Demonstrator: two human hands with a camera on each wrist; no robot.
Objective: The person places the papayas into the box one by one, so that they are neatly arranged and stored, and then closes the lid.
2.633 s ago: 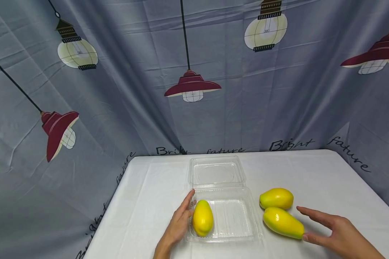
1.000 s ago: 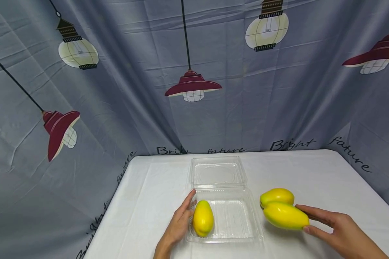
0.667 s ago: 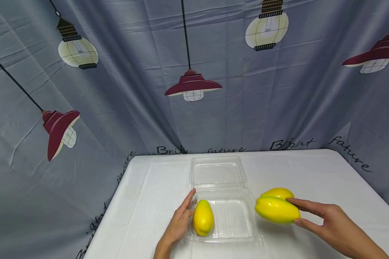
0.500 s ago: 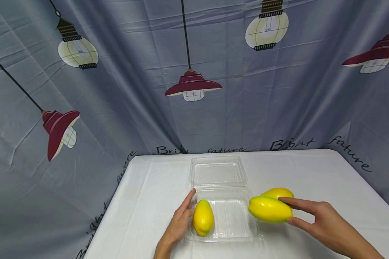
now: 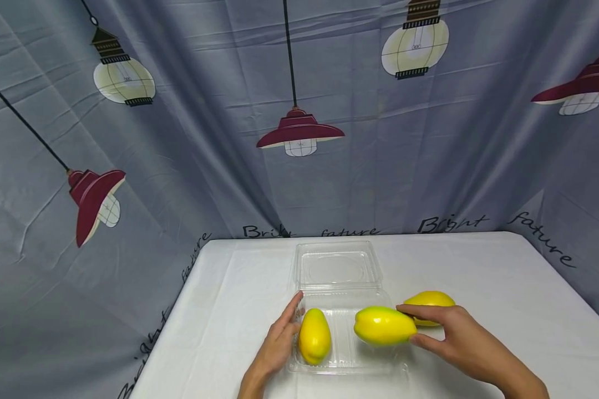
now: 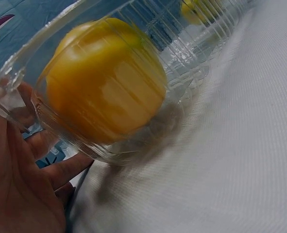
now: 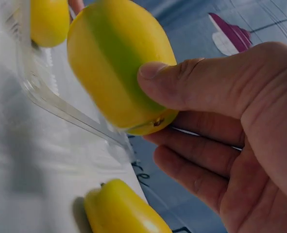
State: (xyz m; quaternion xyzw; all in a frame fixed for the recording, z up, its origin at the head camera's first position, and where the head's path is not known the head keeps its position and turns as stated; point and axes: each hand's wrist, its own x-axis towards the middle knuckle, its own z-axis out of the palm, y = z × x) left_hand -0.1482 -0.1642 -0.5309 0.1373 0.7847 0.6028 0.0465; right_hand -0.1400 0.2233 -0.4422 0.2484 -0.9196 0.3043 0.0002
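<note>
My right hand holds a yellow-green papaya above the right half of a clear plastic clamshell box. In the right wrist view the thumb presses on one side of that papaya, with fingers behind it. A second papaya lies upright along the box's left side. At the left wall, my left hand touches the plastic with fairly straight fingers; the left wrist view shows fingers against the box's outside. A third papaya lies on the table behind my right hand, partly hidden.
The box's lid lies folded back toward the far side. A white cloth covers the table. Behind it hangs a grey-blue curtain printed with lamps and lettering.
My right hand has picked up the nearer papaya from the table and carried it left, over the box. The left hand and the other papayas stay where they were.
</note>
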